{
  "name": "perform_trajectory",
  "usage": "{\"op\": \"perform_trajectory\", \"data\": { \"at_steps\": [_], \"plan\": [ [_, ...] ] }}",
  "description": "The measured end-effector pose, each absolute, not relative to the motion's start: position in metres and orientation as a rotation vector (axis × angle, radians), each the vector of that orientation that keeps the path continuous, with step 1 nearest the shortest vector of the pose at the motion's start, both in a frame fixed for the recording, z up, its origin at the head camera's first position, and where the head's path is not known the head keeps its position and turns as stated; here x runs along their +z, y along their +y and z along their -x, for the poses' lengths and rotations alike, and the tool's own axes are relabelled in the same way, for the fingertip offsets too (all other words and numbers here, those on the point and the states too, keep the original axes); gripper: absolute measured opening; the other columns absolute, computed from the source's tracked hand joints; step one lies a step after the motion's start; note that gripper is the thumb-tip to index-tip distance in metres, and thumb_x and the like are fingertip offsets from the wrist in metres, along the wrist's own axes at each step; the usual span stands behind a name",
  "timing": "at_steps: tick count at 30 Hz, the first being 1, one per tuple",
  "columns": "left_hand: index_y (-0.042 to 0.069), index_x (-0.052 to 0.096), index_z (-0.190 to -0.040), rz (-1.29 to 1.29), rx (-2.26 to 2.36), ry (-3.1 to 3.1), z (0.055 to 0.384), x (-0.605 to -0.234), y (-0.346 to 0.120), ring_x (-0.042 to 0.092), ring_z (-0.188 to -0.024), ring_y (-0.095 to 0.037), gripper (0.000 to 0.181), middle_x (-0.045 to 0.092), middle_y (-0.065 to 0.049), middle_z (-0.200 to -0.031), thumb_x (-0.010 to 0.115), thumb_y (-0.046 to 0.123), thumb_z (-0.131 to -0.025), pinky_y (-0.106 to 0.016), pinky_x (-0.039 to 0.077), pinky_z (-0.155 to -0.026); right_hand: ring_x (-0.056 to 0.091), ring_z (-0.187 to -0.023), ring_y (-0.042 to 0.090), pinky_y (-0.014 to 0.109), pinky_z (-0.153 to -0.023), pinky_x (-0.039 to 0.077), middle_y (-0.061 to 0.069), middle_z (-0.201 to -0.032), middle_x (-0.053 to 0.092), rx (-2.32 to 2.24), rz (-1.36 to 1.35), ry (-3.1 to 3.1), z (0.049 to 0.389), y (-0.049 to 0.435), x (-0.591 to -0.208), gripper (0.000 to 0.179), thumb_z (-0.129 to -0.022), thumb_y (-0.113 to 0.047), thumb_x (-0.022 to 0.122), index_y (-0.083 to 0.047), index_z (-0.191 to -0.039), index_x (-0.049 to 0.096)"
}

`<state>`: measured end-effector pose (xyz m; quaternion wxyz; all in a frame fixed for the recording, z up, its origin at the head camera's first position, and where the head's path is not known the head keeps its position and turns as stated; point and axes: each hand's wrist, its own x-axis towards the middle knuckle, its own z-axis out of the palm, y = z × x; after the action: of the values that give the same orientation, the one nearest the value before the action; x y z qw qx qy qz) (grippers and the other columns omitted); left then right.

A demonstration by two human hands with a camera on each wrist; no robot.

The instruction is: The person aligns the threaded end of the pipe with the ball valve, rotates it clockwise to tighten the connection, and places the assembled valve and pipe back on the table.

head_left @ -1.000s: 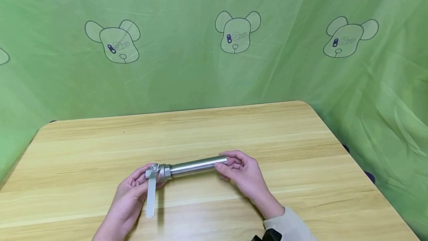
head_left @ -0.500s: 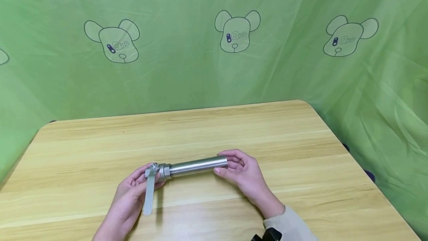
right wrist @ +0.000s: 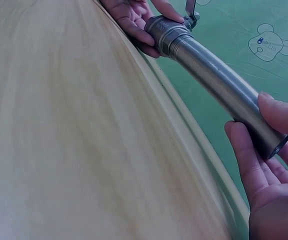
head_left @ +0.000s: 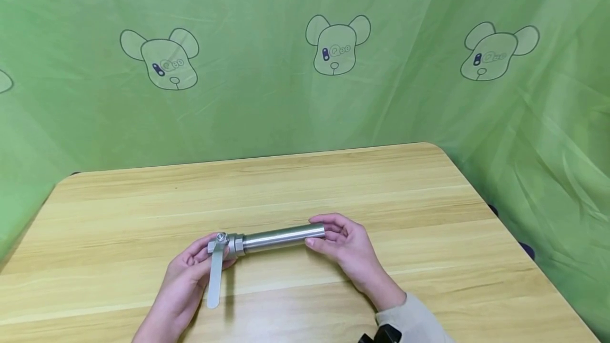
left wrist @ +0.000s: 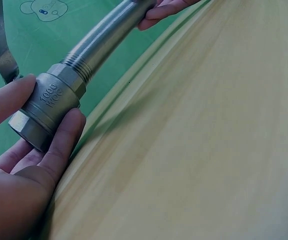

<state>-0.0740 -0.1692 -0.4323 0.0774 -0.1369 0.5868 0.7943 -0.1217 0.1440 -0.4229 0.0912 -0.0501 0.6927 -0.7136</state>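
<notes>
And here's the hold: the left hand [head_left: 178, 282] has thumb and fingers closed about a metal valve [left wrist: 49, 102], snug, with no gap to the body. Out at the other end, the right hand [head_left: 350, 253] pinches the steel pipe [head_left: 281, 237] near its free end, thumb on one side, fingers on the other. So the pipe spans the two grips, its inner end seated in the valve just beside the left fingers, tilted slightly up toward the right hand.

Look at that joint! A band of threads [left wrist: 77, 69] shows outside the valve's collar, so this looks like work on a screwed joint, the pipe partly in; whether it is going in or coming out, I can't tell. The next move, I'd judge, calls for a steady left hold while the right fingers roll the pipe in line.

What's in the way? The valve's lever [head_left: 214, 285] hangs toward the person, right beside the left thumb; it could knock that hand if the valve turned. Below both grips spreads the wooden table [head_left: 305, 184]; beyond them, a green curtain [head_left: 267, 110]. Behind the right grip, a pale sleeve [head_left: 414, 316] and a black object [head_left: 388, 334], mostly cut off.
</notes>
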Motion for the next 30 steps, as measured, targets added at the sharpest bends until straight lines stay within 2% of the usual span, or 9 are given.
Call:
{"op": "perform_trajectory", "data": {
  "at_steps": [9,21,27,30],
  "plan": [
    [0.005,0.06,-0.143,0.413,2.387,1.757,0.0738,-0.4321,-0.1687,0.075,-0.117,-0.012,0.047,0.081,0.006,-0.122,0.072,0.0,-0.098,-0.029,0.063,-0.106,0.079,-0.098,0.017,0.03,-0.09,0.069,0.019,-0.115,0.074,-2.121,0.108,2.03,0.1218,0.1425,-0.4221,0.05,-0.088,0.001,0.085,0.009,-0.132,0.065],
    [0.002,0.055,-0.149,0.401,2.364,1.772,0.0746,-0.4324,-0.17,0.075,-0.117,-0.012,0.053,0.08,0.007,-0.123,0.072,0.001,-0.098,-0.028,0.062,-0.106,0.079,-0.095,0.016,0.03,-0.089,0.069,0.015,-0.112,0.074,-2.116,0.088,2.029,0.1227,0.1411,-0.4221,0.047,-0.091,0.001,0.082,0.01,-0.133,0.064],
    [0.004,0.058,-0.146,0.401,2.374,1.773,0.0748,-0.4339,-0.1703,0.076,-0.116,-0.012,0.049,0.08,0.008,-0.123,0.072,0.001,-0.098,-0.028,0.063,-0.105,0.079,-0.094,0.017,0.032,-0.09,0.069,0.013,-0.109,0.072,-2.134,0.099,1.999,0.1225,0.1412,-0.4223,0.047,-0.09,0.002,0.082,0.011,-0.132,0.063],
    [0.007,0.06,-0.143,0.405,2.385,1.775,0.0748,-0.4346,-0.1703,0.076,-0.114,-0.011,0.046,0.081,0.008,-0.122,0.071,0.001,-0.099,-0.028,0.063,-0.104,0.077,-0.095,0.015,0.028,-0.087,0.069,0.011,-0.109,0.072,-2.129,0.121,2.015,0.1224,0.1421,-0.4228,0.051,-0.087,0.0,0.086,0.01,-0.132,0.064]
  ]
}}
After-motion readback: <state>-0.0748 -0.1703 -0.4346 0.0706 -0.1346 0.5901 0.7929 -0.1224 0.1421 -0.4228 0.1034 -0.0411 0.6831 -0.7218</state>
